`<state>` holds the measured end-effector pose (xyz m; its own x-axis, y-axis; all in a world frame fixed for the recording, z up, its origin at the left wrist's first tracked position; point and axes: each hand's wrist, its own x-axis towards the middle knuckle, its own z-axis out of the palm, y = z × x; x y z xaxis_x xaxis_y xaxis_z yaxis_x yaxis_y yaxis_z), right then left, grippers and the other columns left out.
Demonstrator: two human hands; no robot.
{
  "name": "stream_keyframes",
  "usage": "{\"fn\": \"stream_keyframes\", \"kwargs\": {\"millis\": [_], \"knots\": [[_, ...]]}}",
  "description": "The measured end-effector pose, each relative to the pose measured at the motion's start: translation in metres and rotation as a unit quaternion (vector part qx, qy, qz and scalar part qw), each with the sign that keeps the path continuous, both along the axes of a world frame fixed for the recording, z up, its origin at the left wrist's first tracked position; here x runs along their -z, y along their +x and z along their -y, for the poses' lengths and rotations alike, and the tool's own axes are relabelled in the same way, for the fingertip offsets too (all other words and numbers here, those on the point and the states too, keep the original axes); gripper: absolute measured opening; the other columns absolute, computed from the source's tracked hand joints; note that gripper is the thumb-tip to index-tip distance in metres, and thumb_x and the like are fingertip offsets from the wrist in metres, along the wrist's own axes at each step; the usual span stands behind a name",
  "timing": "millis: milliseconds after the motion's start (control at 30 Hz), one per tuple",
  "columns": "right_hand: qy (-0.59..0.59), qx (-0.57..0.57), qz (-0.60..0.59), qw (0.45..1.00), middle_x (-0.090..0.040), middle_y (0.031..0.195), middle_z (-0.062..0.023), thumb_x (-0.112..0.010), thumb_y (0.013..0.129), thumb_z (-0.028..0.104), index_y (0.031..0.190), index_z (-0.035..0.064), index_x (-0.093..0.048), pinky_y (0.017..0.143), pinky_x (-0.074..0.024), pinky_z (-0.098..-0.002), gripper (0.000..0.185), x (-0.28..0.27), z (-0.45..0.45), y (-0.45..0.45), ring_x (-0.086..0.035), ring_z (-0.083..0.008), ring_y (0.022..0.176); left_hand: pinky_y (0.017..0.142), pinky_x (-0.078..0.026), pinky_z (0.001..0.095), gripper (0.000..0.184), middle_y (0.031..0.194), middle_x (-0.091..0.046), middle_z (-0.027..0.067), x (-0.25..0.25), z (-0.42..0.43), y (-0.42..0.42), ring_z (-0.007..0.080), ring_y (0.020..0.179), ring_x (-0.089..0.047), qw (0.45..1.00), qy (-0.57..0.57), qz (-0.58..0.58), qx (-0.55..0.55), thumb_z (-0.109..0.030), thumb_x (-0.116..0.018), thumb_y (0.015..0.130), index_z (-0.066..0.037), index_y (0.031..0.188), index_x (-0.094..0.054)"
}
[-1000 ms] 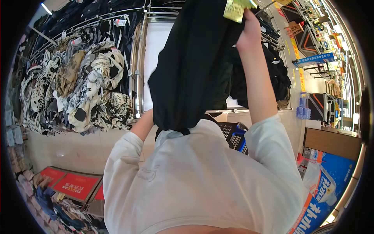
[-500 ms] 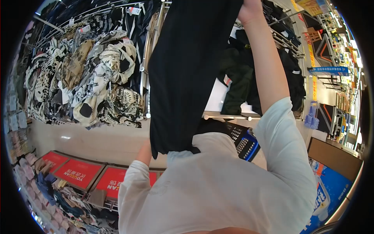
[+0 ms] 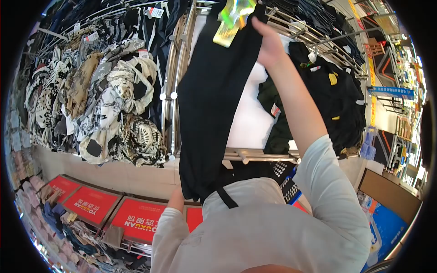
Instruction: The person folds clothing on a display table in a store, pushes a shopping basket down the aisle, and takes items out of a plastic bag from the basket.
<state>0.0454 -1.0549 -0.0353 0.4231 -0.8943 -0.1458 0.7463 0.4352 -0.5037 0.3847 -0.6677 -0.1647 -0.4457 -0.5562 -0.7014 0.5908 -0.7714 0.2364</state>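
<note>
A pair of black trousers (image 3: pixel 214 91) is stretched lengthwise in front of me, over the rack. A shiny green and yellow tag (image 3: pixel 232 22) hangs at their far end. My right hand (image 3: pixel 271 48) is closed on the edge near that tag, its fingers partly behind the cloth. At the near, bunched end, close to my waist, my left hand (image 3: pixel 176 199) holds the fabric from the left side; its fingers are hidden by the cloth. A black strap (image 3: pixel 226 197) lies on my light shirt beside this end.
Patterned garments (image 3: pixel 114 100) hang left of the metal rack rail (image 3: pixel 170 91). Dark clothes (image 3: pixel 327 95) lie to the right, past a white board (image 3: pixel 249 123). Red signs (image 3: pixel 141 218) stand lower left. A blue-and-black basket (image 3: pixel 289 186) sits below the rack. A blue box (image 3: pixel 387 227) is lower right.
My right hand has come down and nearer, bringing the trousers' far end and shiny tag into view. The trousers now spread flatter, uncovering more of the white board. The black strap has become visible.
</note>
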Motion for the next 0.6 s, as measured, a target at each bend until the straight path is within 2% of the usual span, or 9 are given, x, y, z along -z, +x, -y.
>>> {"fn": "stream_keyframes", "kwargs": {"millis": [67,167,300,433,500,600], "knots": [[0.052,0.011,-0.047,0.997,-0.068,0.116,-0.013,-0.058,0.099,0.026,0.123,0.001,-0.06,0.095,-0.0518,-0.0407,0.035,0.03,-0.002,-0.007,-0.066,-0.0272,0.106,0.098,-0.051,0.0455,0.052,0.135,-0.058,0.0161,0.006,-0.012,0.007,0.0325,0.118,-0.061,1.0,0.013,0.018,-0.015,-0.03,-0.053,0.097,0.0,0.139,-0.047],[0.096,0.009,-0.024,0.995,-0.067,0.119,-0.0137,-0.056,0.1,0.026,0.125,0.0003,-0.059,0.095,-0.0516,-0.0406,0.036,0.048,0.002,-0.016,-0.066,-0.0279,0.107,0.099,-0.051,0.0452,0.052,0.135,-0.058,0.016,0.016,-0.012,0.009,0.0324,0.118,-0.06,0.998,0.036,0.047,-0.033,-0.03,-0.053,0.097,0.001,0.139,-0.047],[0.098,0.003,-0.046,0.994,-0.066,0.122,-0.0124,-0.055,0.101,0.027,0.126,0.0005,-0.058,0.097,-0.0505,-0.0401,0.037,0.089,0.031,-0.031,-0.065,-0.0267,0.109,0.099,-0.051,0.0448,0.052,0.135,-0.058,0.0159,0.038,0.035,-0.04,0.0322,0.119,-0.06,0.993,0.063,0.081,-0.052,-0.03,-0.053,0.098,0.001,0.138,-0.047],[0.161,-0.013,-0.22,0.962,-0.066,0.122,-0.008,-0.057,0.1,0.025,0.125,0.0036,-0.06,0.102,-0.0469,-0.0373,0.034,0.168,0.062,-0.032,-0.063,-0.0224,0.113,0.1,-0.05,0.0444,0.052,0.136,-0.058,0.0157,0.052,0.041,-0.058,0.032,0.12,-0.059,0.987,0.094,0.117,-0.063,-0.03,-0.052,0.098,0.001,0.138,-0.047],[0.172,-0.057,-0.239,0.954,-0.066,0.122,-0.0083,-0.057,0.099,0.024,0.125,0.0037,-0.06,0.103,-0.0464,-0.0379,0.033,0.19,0.077,-0.027,-0.063,-0.0223,0.113,0.1,-0.05,0.0442,0.051,0.136,-0.057,0.0157,0.058,0.048,-0.065,0.0319,0.121,-0.059,0.983,0.105,0.136,-0.069,-0.03,-0.052,0.098,0.001,0.138,-0.047],[0.146,-0.037,-0.193,0.969,-0.065,0.126,-0.0111,-0.055,0.1,0.024,0.129,0.0013,-0.057,0.107,-0.0445,-0.0397,0.036,0.201,0.112,-0.013,-0.061,-0.0254,0.117,0.101,-0.05,0.0439,0.051,0.136,-0.057,0.0156,0.074,0.067,-0.075,0.0317,0.121,-0.059,0.975,0.13,0.162,-0.08,-0.03,-0.052,0.098,0.002,0.138,-0.047]]}}
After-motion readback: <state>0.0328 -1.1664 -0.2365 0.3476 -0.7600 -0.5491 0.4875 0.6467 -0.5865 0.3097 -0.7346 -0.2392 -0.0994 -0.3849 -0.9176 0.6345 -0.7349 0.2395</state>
